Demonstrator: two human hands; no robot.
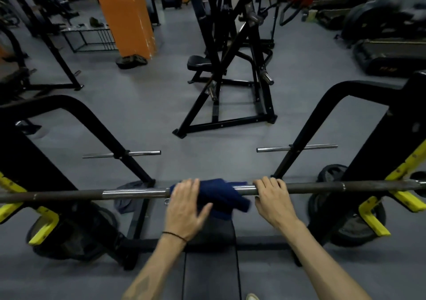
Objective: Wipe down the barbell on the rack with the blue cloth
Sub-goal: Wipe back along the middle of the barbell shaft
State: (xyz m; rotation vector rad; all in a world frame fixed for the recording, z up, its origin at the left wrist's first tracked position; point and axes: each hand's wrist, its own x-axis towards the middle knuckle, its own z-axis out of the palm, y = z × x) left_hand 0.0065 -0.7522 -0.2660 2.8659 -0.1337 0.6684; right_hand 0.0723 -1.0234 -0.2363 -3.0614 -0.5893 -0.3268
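Note:
The barbell [136,193] lies level across the rack, resting on yellow hooks [47,218] at both ends. A dark blue cloth [221,194] is draped over the middle of the bar and hangs down on my side. My left hand [185,209] grips the cloth where it wraps the bar, fingers over the top and thumb spread toward the hanging fold. My right hand [273,199] curls its fingers over the bare bar just right of the cloth.
A black bench pad [211,269] runs toward me under the bar. Black rack uprights [129,159] with chrome plate pegs [297,148] stand on both sides, weight plates [357,228] at their feet. A black machine frame [230,73] and an orange pillar [126,16] stand beyond on grey floor.

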